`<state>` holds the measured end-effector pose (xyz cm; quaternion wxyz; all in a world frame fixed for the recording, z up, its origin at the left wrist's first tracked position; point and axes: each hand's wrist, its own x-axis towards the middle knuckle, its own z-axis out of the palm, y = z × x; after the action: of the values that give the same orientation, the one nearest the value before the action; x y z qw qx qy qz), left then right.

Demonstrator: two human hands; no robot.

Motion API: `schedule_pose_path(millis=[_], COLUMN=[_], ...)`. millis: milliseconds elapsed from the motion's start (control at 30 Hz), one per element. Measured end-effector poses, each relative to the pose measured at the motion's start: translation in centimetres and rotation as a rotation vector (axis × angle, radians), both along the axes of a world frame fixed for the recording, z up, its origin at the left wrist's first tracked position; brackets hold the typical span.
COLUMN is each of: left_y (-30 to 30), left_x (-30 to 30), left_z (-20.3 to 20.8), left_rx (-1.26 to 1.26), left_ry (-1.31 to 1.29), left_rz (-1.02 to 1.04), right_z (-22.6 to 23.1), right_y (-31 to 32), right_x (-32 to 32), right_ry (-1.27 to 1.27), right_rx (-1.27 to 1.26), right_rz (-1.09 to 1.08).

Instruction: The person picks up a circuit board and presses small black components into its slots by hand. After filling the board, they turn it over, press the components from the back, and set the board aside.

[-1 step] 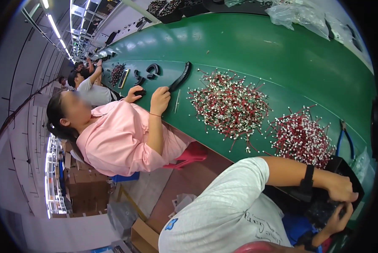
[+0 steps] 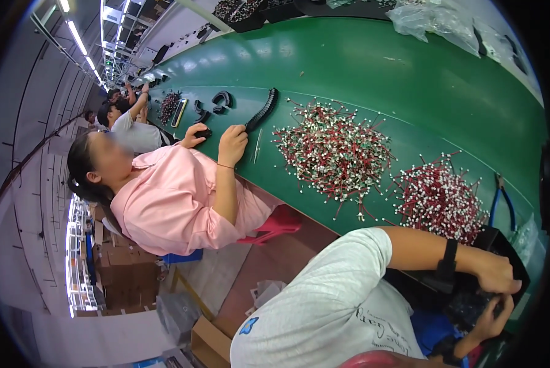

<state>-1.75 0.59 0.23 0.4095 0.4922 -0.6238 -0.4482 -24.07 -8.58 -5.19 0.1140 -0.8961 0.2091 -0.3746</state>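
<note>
My left hand [image 2: 498, 277], with a black band on the wrist, and my right hand [image 2: 490, 322] meet at the lower right over a black tray [image 2: 501, 240]. Their fingers pinch together on something small and dark that I cannot make out. A heap of short red wires with white ends [image 2: 437, 199] lies on the green table [image 2: 379, 67] just beyond my left forearm. A larger heap of the same wires [image 2: 333, 150] lies further left. Blue-handled pliers [image 2: 503, 205] rest beside the near heap.
A person in a pink shirt [image 2: 177, 196] sits to my left, one hand on a black ribbed strip [image 2: 262, 110]. More workers sit beyond. Clear plastic bags [image 2: 428, 18] lie at the table's far side. A red stool [image 2: 275, 224] and a cardboard box [image 2: 210, 340] stand below.
</note>
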Motion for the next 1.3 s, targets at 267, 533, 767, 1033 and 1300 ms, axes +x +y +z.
schedule_pose_path(millis=[267, 533, 767, 1033, 1300], left_y=[1.1, 0.4, -0.7, -0.3, -1.2], left_x=[0.5, 0.1, -0.6, -0.3, -1.0], left_z=[1.5, 0.7, -0.9, -0.2, -1.8], left_rx=[0.092, 0.096, -0.003, 0.053, -0.016], left_ry=[0.016, 0.085, 0.153, 0.189, 0.1], left_rz=[-0.027, -0.04, -0.013, -0.043, 0.028], right_z=[-0.2, 1.4, 1.5, 0.9, 1.1], right_y=[-0.4, -0.8, 0.7, 0.8, 0.4], right_x=[-1.5, -1.5, -0.3, -0.7, -0.9], right_ry=[-0.007, 0.153, 0.05, -0.002, -0.002], right_rx=[0.041, 0.196, 0.025, -0.027, 0.023], right_rz=[0.082, 0.145, 0.068, 0.033, -0.074])
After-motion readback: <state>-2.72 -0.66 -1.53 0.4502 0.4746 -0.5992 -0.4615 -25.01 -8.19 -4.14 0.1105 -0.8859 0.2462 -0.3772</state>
